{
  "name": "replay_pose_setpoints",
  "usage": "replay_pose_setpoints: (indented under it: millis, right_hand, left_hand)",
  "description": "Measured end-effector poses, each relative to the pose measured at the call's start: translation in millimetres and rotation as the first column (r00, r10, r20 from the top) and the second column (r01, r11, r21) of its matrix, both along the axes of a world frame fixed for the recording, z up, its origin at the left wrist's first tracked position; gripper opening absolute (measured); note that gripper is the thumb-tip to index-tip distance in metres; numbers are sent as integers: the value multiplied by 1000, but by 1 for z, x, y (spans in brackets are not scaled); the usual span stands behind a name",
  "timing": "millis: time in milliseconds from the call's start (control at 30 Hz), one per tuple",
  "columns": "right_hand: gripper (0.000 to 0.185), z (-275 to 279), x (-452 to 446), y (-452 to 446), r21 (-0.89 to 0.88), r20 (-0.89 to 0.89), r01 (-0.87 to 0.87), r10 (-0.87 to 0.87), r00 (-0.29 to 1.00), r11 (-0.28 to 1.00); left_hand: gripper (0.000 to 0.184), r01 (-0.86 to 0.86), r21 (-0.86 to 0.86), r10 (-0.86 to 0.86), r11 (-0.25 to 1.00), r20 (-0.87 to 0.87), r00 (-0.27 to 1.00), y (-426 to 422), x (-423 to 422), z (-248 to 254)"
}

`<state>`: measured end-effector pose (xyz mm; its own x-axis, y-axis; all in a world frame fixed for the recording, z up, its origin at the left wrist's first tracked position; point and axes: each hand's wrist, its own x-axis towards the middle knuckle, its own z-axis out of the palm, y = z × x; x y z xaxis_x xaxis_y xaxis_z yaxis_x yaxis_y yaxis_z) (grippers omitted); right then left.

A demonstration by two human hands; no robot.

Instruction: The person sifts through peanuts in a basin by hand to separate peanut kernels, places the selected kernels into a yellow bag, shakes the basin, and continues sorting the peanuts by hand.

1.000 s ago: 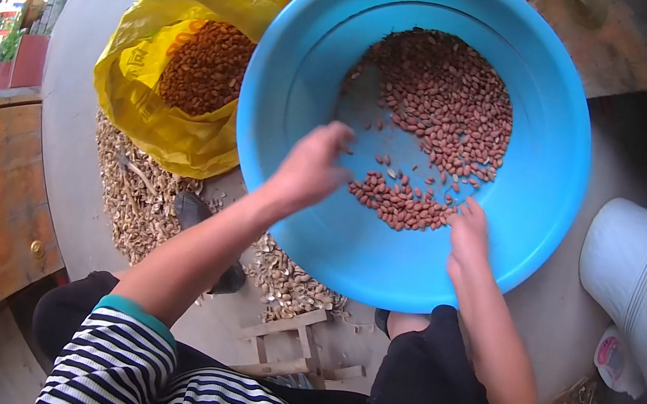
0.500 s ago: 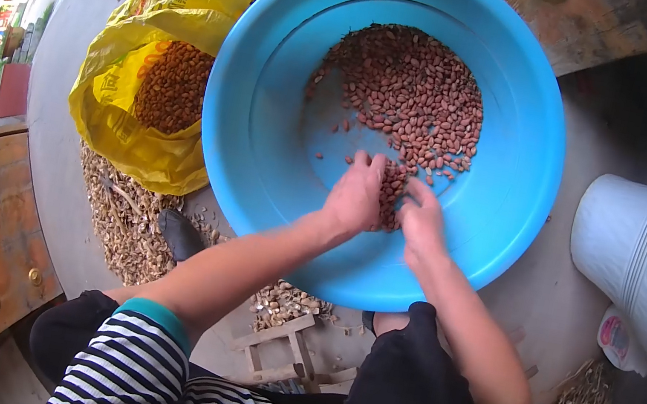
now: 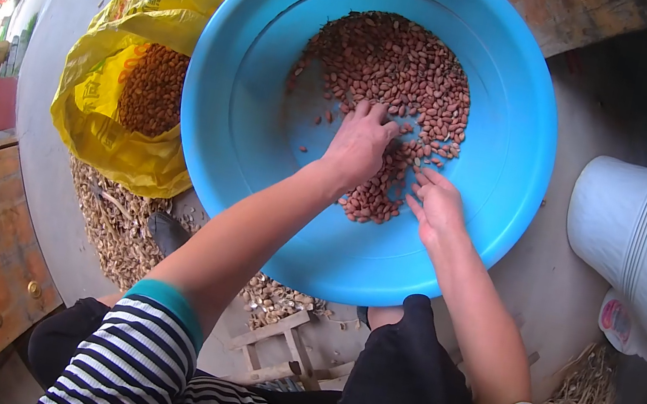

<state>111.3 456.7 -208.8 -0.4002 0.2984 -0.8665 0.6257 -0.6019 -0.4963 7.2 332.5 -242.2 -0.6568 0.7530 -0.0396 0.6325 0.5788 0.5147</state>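
In the head view, the left grip (image 3: 358,141) is resting its fingertips on the reddish peanuts (image 3: 425,77), its fingers curling close together; whether they are pinching any, I cannot tell. The right grip (image 3: 439,207) is spreading its fingers beside the smaller, nearer cluster of peanuts. Both grips are working inside the blue basin (image 3: 503,164), where the larger heap is lying mostly beyond them and the cluster is sitting between them. Left of the left grip, outside the basin, an open yellow bag (image 3: 88,87) is holding more nuts (image 3: 154,90). Shells (image 3: 107,229) are covering floor below that bag. Well right of the right grip, a white container (image 3: 639,227) is lying tilted, its contents not showing.
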Motion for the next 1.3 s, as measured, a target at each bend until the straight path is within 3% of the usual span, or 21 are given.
replay_pose_setpoints:
  millis: [200,333,433,500,567,633,767,867,933,967,1033,1200,1267,1300]
  right_hand:
    - [64,7,1,-3,-19,19,19,-19,1000,1000]
    - [64,5,6,-2,-36,45,93,-91,995,995]
    - [65,4,8,-3,-47,56,113,-110,992,993]
    - [65,5,7,-4,-52,63,114,-111,992,992]
    - [62,8,6,-5,-39,85,126,-122,989,991]
    - [57,7,7,-5,-47,75,135,-132,988,990]
    - [47,8,8,-7,-40,70,167,-164,984,985]
    - [37,6,6,-7,-37,88,237,-233,968,971]
    - [32,3,7,-8,-39,75,256,-252,965,966]
    - [27,2,7,-8,-41,61,277,-274,960,960]
    - [23,4,6,-7,-35,69,286,-284,956,957]
    - [19,3,7,-6,-44,71,310,-306,949,950]
    - [32,3,8,-6,-58,64,297,-294,954,953]
    - [32,2,9,-5,-57,62,300,-297,953,952]
  left_hand:
    - [18,-3,140,6,990,-23,1000,8,35,-1]
    - [14,104,59,-104,993,-7,995,11,38,-14]
    - [9,18,101,-18,995,4,1000,1,30,-26]
    - [8,-277,204,231,939,223,947,-5,25,-15]
    - [6,-294,210,245,932,229,942,-12,20,-10]
    - [5,-350,188,269,918,354,896,-16,16,-6]
    - [7,-322,217,249,921,308,918,-19,19,-4]
    - [14,-218,233,185,948,154,971,-13,32,-8]
    - [18,-26,108,26,994,7,1000,-4,39,-9]
    - [18,-31,108,31,994,3,1000,1,42,-10]
    - [19,59,-103,-70,993,-104,992,8,47,-11]
    - [19,55,-136,-65,989,-72,995,8,52,-16]
    - [13,-117,-11,118,993,94,989,3,49,-18]
    - [13,-115,-10,115,993,93,989,0,46,-20]
